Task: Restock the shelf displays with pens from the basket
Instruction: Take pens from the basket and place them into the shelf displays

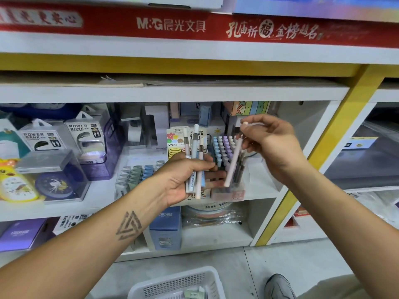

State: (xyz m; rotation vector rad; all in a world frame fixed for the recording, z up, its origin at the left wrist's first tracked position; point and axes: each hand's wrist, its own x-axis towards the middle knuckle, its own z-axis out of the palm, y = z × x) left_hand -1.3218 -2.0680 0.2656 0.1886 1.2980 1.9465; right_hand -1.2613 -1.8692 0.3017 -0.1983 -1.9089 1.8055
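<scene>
My left hand (183,180) grips a bunch of pastel pens (195,160), blue, pink and white, held upright in front of the shelf. My right hand (269,145) pinches one pale pink pen (234,161), tilted with its lower end at the clear pen display (228,169). That display stands on the middle shelf and holds rows of blue, white and lilac capped pens. Another white pen end sticks out above my right fingers. The white slotted basket (179,283) sits on the floor below, with a few items inside.
A second tray of grey-green and blue pens (138,173) lies left of the display. Power bank boxes (86,139), a clock box and a yellow duck item fill the shelf's left. A yellow upright (319,147) borders the bay. My shoe (279,285) rests near the basket.
</scene>
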